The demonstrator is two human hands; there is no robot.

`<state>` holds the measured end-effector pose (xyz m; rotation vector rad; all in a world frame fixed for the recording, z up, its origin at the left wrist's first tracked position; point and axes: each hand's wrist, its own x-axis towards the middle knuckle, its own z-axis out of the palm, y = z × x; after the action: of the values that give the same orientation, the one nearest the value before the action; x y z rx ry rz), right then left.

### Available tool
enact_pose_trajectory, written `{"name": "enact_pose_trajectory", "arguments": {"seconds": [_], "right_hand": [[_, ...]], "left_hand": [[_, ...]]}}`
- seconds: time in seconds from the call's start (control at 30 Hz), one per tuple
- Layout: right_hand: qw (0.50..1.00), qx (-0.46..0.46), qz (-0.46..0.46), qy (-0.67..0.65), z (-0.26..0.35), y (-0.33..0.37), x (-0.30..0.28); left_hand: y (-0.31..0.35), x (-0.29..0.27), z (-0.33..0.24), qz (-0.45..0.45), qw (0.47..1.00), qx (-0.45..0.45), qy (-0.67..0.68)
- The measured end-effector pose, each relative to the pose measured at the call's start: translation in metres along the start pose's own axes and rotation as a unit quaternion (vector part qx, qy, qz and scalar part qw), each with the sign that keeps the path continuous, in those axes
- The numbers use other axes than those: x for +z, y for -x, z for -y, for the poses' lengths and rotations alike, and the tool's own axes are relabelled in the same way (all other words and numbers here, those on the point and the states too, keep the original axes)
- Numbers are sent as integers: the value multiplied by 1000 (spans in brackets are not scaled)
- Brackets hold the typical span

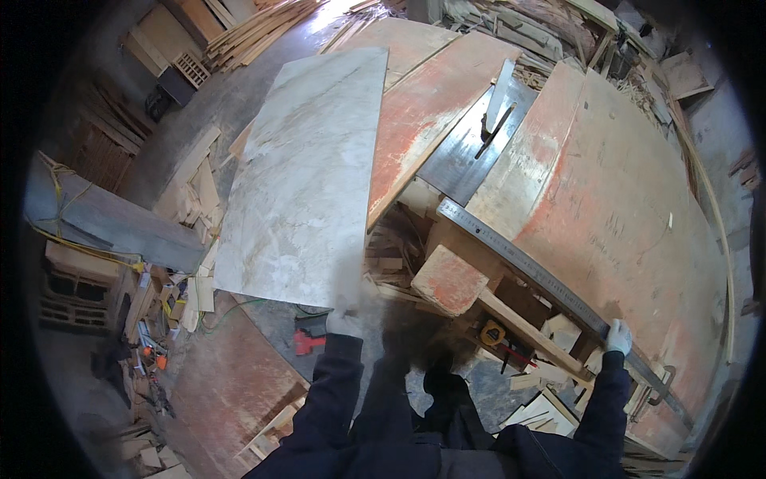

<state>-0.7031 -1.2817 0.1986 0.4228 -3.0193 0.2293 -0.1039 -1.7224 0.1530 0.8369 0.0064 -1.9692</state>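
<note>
A large pale grey, marble-patterned panel [307, 176] lies over the left part of a wooden saw table, its near end jutting out toward me. At the panel's near right corner, my gloved left hand [345, 323] is closed on the edge; the fingers are partly blurred. My gloved right hand [618, 337] is closed over the long metal rail [527, 271] along the table's near edge, which bears scale markings. Between the wooden tops sits the steel saw plate [471, 152], with a dark slot and a small dark part standing up in it.
A worn reddish wooden tabletop [614, 199] spreads out at the right. Below the rail are a wooden block [450, 279], a yellow-and-black tape measure [492, 333] and offcuts. A red tool [305, 342] lies near my left hand. Stacked boards [259, 32] lie at the far left.
</note>
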Motion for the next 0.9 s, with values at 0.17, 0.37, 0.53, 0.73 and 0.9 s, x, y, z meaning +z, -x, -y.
{"name": "enact_pose_trajectory", "arguments": {"seconds": [0.17, 0.37, 0.53, 0.73, 0.9], "right_hand": [[898, -128, 183, -379, 226, 98, -59], [817, -265, 373, -352, 477, 221, -87], [803, -475, 201, -299, 606, 244, -73], [826, -512, 154, -181, 718, 225, -24], [860, -489, 136, -48, 758, 207, 4]], "left_hand": [[35, -60, -69, -28, 987, 78, -138], [93, -164, -283, -18, 922, -40, -385], [73, -221, -406, -171, 948, 77, -255], [40, -224, -463, -176, 951, 252, -40], [32, -217, -442, -278, 878, 362, 145]]}}
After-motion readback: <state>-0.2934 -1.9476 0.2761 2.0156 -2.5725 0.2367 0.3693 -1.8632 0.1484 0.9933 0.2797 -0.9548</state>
